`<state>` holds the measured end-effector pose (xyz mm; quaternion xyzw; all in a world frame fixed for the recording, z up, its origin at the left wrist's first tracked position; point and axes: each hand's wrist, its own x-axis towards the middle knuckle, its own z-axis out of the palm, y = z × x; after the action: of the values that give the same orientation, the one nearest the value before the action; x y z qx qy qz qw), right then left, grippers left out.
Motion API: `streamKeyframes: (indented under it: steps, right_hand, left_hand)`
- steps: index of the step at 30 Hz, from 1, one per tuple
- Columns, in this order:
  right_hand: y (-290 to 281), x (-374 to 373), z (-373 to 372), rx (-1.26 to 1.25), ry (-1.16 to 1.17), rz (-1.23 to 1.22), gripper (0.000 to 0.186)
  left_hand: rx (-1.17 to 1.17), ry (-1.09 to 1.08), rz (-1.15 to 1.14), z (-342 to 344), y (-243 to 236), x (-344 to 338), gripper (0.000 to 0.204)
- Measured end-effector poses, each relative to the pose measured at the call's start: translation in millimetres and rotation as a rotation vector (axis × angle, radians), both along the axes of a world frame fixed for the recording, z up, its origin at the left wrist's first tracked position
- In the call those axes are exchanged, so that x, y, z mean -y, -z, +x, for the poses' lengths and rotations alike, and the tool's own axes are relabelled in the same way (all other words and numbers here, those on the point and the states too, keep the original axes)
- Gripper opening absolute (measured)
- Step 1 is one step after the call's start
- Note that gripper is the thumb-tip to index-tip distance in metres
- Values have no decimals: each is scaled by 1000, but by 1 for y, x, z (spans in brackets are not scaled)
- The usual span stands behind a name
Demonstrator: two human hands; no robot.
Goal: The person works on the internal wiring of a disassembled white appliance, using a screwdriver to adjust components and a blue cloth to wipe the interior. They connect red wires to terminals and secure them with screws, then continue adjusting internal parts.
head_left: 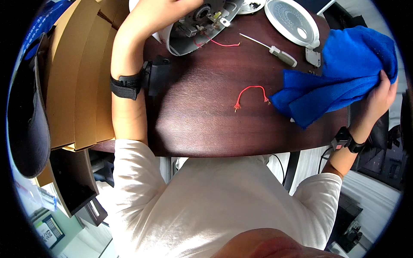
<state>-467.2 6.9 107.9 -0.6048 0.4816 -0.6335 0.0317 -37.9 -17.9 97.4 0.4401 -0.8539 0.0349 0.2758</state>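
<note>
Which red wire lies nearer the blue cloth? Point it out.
The arched red wire, lying loose just left of the blue cloth, with both ends visible. The other red wire lies farther up, reaching out of the opened housing.

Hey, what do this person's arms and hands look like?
The left hand and right hand look ungloved. The short sleeves are white. Each forearm wears a black strap with a dark boxy device; the right device bears a small reddish patch.

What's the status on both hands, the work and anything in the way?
Left hand at open appliance housing, fingers cut off by frame. Right hand gripping blue cloth. Screwdriver and loose red wire lying on table between them.
</note>
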Motion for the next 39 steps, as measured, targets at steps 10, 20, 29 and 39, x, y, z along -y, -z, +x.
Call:
streamKeyframes:
  steps: [10,20,29,39]
  right_hand:
    - [3,-21,-29,-478,6,162,35]
    - [95,-42,55,-1044,-558,757,33]
    - [99,6,89,-1040,-660,705,34]
    - [143,64,180,-295,-749,1319,35]
  left_hand:
    - [5,-88,-11,6,7,-2,65]
    - [-79,-32,129,16,3,1,82]
    - [-237,-8,159,21,10,2,75]
    - [-89,-117,136,12,3,9,68]
